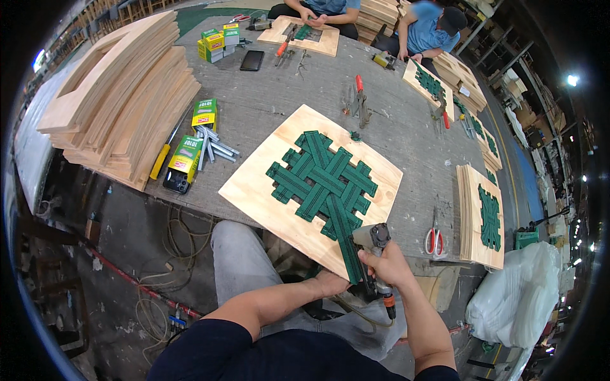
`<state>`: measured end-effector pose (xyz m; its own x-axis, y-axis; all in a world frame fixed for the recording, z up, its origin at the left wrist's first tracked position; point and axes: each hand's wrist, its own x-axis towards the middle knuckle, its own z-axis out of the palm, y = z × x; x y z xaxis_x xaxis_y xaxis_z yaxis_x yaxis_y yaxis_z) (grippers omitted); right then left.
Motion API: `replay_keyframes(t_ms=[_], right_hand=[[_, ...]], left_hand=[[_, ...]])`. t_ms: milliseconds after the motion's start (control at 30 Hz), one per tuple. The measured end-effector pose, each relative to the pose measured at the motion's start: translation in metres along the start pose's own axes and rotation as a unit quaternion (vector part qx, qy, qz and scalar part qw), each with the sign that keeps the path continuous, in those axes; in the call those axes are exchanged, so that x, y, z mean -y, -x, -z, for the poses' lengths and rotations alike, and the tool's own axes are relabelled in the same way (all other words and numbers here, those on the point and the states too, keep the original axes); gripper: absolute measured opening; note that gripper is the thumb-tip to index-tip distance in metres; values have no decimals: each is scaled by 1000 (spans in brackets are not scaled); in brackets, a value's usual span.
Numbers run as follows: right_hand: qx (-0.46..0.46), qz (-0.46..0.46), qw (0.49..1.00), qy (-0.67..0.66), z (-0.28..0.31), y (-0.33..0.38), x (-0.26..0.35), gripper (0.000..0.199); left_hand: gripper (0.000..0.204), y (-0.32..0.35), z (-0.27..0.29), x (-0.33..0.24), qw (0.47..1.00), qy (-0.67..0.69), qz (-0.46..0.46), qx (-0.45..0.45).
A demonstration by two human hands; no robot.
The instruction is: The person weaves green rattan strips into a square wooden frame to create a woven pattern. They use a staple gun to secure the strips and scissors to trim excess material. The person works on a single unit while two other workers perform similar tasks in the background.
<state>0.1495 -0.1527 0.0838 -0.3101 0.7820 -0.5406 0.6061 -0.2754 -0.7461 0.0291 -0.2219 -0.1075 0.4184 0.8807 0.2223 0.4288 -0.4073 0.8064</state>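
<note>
A square plywood board lies tilted across the near table edge, with dark green straps woven over its middle. One long green strap runs down over the board's near edge. My right hand is wrapped round a staple gun, whose head sits beside that strap near the board's edge. From the gun's orange-collared lower end, a hose trails across my lap. My left hand is at the board's near edge, close to the strap's end. Its fingers are mostly hidden there.
At left stand stacked wooden frames, staple boxes, loose staple strips, a yellow-handled tool and a black phone. Red-handled pliers lie beyond the board. Scissors and stacked boards are right. Two co-workers sit opposite.
</note>
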Motion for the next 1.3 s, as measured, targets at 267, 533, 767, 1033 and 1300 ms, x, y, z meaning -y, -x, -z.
replay_keyframes(t_ms=[267, 533, 767, 1033, 1300], right_hand=[[-22, 27, 999, -29, -12, 4, 10, 35], [-14, 9, 1000, -17, -21, 6, 7, 35], [-20, 27, 999, 26, -31, 8, 3, 34], [-50, 15, 997, -52, -14, 11, -13, 34], [-106, 25, 987, -114, 1, 21, -42, 31]], left_hand=[[24, 1, 2, -3, 1000, -27, 6, -1], [25, 1, 12, -11, 999, -33, 23, 32], [31, 4, 14, -16, 996, -59, 35, 62], [32, 13, 0, -19, 998, 15, 65, 17], [58, 35, 41, -82, 746, 542, 355, 153]])
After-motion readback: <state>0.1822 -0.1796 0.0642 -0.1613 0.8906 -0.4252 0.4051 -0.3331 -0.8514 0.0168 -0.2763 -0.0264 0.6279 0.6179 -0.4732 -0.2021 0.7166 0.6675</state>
